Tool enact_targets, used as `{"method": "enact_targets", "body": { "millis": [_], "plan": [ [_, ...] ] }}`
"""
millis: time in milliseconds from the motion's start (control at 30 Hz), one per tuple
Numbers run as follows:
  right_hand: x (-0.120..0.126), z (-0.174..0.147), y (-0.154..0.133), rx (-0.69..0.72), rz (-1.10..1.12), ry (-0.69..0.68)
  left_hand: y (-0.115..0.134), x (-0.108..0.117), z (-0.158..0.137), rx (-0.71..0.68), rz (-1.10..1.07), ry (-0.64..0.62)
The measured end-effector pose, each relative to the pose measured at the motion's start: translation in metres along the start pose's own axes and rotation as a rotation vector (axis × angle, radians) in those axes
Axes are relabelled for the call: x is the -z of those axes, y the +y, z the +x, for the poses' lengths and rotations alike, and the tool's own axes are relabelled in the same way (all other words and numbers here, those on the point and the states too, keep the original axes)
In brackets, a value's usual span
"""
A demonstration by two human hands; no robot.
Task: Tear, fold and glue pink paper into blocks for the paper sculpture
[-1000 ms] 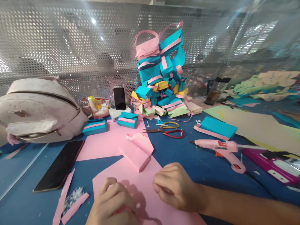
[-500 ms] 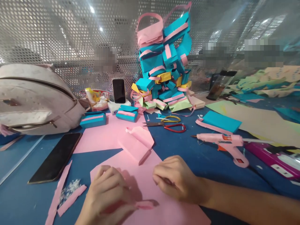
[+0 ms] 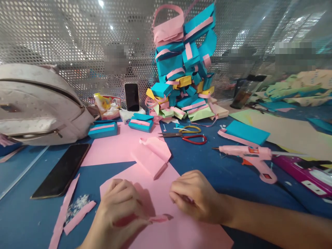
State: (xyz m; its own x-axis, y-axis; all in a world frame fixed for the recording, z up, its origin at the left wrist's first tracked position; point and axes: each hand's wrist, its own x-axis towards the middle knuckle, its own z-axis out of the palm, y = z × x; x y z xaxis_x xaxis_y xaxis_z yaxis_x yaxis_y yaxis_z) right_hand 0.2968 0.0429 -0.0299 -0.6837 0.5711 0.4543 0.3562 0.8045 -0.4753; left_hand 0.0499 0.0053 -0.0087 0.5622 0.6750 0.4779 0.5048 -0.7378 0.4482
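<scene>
Here, pink strip (image 3: 159, 218), unreadable backpack plate (image 3: 9, 108)

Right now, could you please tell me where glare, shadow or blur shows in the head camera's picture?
In the head view, bright glints dot the perforated screen; the left hand throws a soft shadow on the pink sheet; the paper pile at far right looks smeared, the scissors fairly crisp.
</scene>
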Motion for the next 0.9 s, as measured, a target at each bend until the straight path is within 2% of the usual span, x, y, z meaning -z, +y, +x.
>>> {"method": "enact_targets", "body": {
  "millis": [267, 667, 900],
  "plan": [
    [-0.0004, -0.0009, 0.0010, -0.008, 0.015, -0.016, -0.0021, 0.0008, -0.0009, 0.000, -0.005, -0.015],
    [-0.0012, -0.0014, 0.0008, -0.011, 0.011, -0.037, 0.0025, -0.0008, 0.0014, -0.019, 0.033, 0.031],
    [-0.0011, -0.0016, -0.0010, -0.015, 0.002, -0.029, -0.0006, 0.0006, -0.0024, -0.057, 0.027, -0.016]
  ]
}}
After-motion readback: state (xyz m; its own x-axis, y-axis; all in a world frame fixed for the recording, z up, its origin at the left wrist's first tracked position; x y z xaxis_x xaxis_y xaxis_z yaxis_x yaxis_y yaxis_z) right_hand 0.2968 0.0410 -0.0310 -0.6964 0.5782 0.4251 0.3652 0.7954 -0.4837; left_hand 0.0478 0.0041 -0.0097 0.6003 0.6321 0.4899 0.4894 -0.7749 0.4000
